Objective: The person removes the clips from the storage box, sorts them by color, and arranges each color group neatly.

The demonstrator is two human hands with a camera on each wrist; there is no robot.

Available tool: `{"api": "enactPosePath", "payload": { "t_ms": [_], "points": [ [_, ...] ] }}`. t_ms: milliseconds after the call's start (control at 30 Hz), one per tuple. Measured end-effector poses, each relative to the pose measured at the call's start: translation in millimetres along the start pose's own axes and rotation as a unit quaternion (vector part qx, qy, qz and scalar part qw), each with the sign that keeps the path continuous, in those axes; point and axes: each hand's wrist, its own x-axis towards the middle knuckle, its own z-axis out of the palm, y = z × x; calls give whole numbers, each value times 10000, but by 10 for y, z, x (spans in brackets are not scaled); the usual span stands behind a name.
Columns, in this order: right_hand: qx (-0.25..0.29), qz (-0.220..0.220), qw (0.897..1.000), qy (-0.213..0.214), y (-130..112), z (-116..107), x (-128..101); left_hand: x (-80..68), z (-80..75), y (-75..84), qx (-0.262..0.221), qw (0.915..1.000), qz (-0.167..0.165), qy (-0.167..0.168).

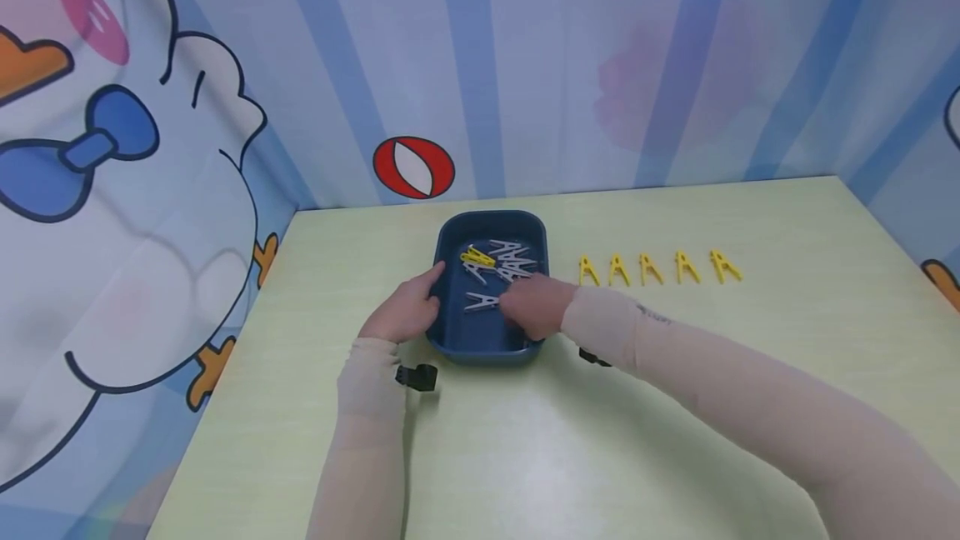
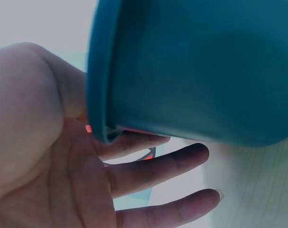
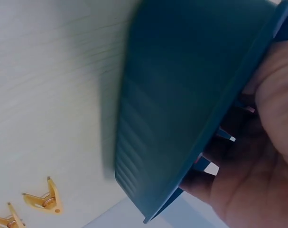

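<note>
A dark blue tray (image 1: pixel 487 354) sits mid-table and holds several white pegs (image 1: pixel 514 260) and a yellow peg (image 1: pixel 477 257). My left hand (image 1: pixel 401 315) rests against the tray's left wall, thumb by the rim. In the left wrist view that hand (image 2: pixel 87 180) has straight, spread fingers beside the tray (image 2: pixel 191 71). My right hand (image 1: pixel 534 307) reaches down into the tray, close to a white peg (image 1: pixel 480 302). In the right wrist view the tray wall (image 3: pixel 181 95) hides the fingertips of the right hand (image 3: pixel 262 156), so a grip cannot be made out.
Several yellow pegs (image 1: pixel 649 268) stand in a row on the pale green table (image 1: pixel 525 440) right of the tray; one yellow peg (image 3: pixel 41 199) shows in the right wrist view. Cartoon-printed walls close the table's back and left sides.
</note>
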Motion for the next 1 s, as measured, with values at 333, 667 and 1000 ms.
{"api": "enactPosePath", "payload": {
  "t_ms": [333,667,1000],
  "points": [
    [-712,238,9970,-174,-61,-10,22,11,14,-7,14,10000,74,-27],
    [-300,242,9992,-76,-31,5,55,10,5,-1,24,10000,87,-22],
    [535,484,9939,832,7,-50,22,15,9,-15,46,10000,43,35]
  ]
}}
